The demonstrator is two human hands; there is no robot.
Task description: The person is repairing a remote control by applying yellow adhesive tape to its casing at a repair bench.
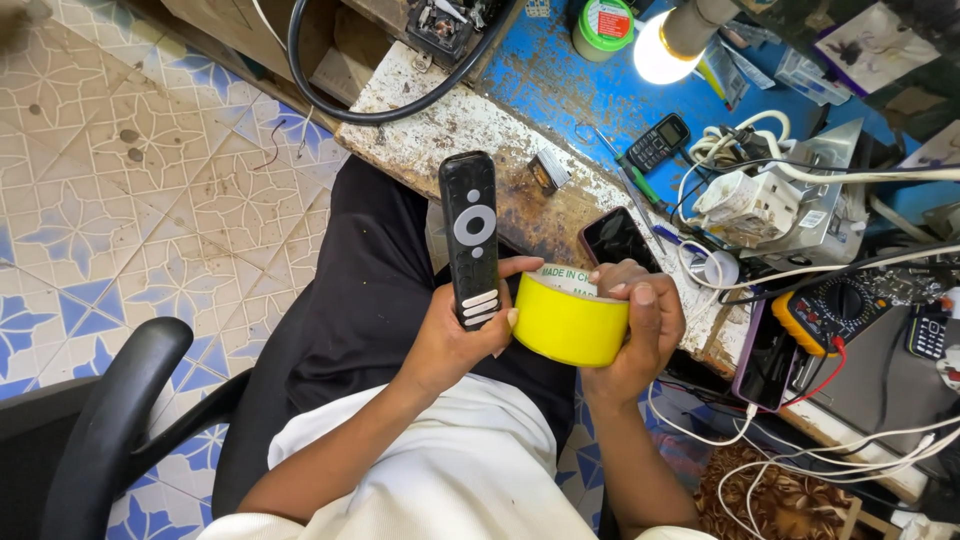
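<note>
Left hand [450, 345] is gripping a black remote [470, 238] upright; right hand [640, 330] is clutching the yellow tape roll [568, 322] (touching the left thumb), bench edge [520, 215] just beyond.

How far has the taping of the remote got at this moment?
Done: remote and yellow tape roll are picked up, off the bench. In hand: left hand holds the remote upright; right hand grips the roll, thumb at its edge. Left: no strip is pulled free and none shows on the remote.
</note>
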